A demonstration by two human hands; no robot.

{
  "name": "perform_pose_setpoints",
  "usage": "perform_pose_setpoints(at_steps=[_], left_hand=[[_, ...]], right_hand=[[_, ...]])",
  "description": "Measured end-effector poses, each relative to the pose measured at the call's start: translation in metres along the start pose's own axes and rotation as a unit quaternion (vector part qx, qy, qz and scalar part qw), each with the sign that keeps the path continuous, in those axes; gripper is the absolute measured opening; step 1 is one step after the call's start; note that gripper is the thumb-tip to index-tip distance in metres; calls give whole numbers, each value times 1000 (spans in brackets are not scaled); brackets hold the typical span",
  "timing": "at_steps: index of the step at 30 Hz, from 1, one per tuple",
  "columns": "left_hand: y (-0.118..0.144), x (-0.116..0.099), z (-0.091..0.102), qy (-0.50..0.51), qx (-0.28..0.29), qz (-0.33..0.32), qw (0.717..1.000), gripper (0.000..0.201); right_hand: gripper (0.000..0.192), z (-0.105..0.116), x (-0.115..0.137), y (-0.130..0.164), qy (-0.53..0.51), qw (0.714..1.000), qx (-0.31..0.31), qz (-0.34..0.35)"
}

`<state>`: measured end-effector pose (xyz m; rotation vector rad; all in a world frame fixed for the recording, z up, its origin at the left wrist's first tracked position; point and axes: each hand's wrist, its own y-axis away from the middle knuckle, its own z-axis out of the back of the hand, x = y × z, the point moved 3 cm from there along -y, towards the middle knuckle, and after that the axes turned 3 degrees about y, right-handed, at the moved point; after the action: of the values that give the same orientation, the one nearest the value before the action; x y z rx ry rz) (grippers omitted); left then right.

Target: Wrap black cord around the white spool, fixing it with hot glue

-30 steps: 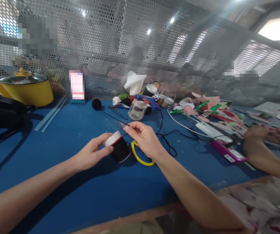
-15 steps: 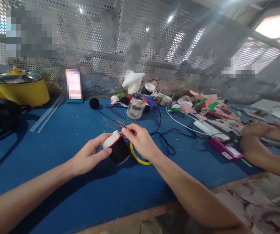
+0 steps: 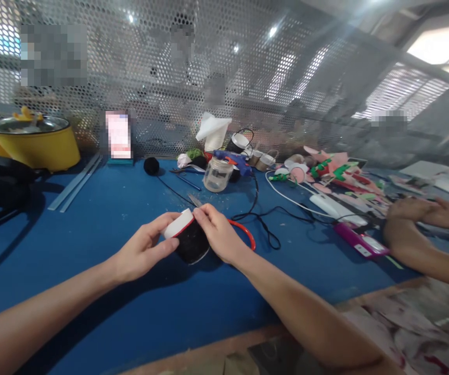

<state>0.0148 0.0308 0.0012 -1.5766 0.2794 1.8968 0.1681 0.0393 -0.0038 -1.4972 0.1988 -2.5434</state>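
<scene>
My left hand (image 3: 146, 247) grips a small cup (image 3: 191, 242) by its white rim, thumb in front. Black yarn covers the cup's lower part, and a red line runs below the rim. The cup is tilted. At the cup's right side my right hand (image 3: 220, 232) is closed around scissors (image 3: 195, 200). Their pointed tips show beyond the fingers and a red handle loop shows behind the hand. A black yarn strand (image 3: 171, 190) runs from a black yarn ball (image 3: 151, 166) to the fingertips; whether they pinch it is hidden.
A clear jar (image 3: 217, 176), a blue glue gun (image 3: 234, 159) and a pen (image 3: 189, 182) lie beyond my hands. A phone (image 3: 118, 135) and yellow pot (image 3: 33, 143) stand at the back left. Right are cables, a purple box (image 3: 360, 240), felt pieces and another person's arms (image 3: 415, 234).
My right hand has turned: the yellow handle loop is out of sight, and a red loop and the scissor tips now show. My left hand and the cup have hardly moved.
</scene>
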Motion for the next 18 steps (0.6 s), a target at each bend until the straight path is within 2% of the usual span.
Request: perform_pose_setpoints(at_steps=[9, 13, 18], left_hand=[[-1, -6, -3, -58, -5, -25, 998, 38], [-3, -8, -3, -79, -19, 27, 996, 29], [-2, -7, -7, -105, -41, 105, 988, 25]], right_hand=[[24, 0, 0, 1, 19, 999, -27, 28], [20, 0, 3, 4, 72, 994, -50, 65], [17, -11, 8, 11, 153, 977, -63, 137]])
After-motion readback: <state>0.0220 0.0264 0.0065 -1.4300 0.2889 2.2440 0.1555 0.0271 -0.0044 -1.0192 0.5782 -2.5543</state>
